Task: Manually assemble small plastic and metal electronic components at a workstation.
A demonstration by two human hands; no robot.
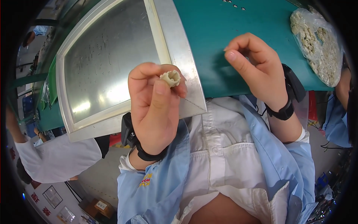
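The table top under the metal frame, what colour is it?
The table top is teal green, shown in the head view.

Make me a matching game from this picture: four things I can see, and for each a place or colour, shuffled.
Things:
1. small pale crinkled piece
2. metal tray
3. clear bag of pale pieces
4. table top

Places or colours:
A. green
B. pinched in the left hand
C. far right on the table, beyond the right hand
D. silvery, lying on the left part of the table

Pairs: 1-B, 2-D, 3-C, 4-A
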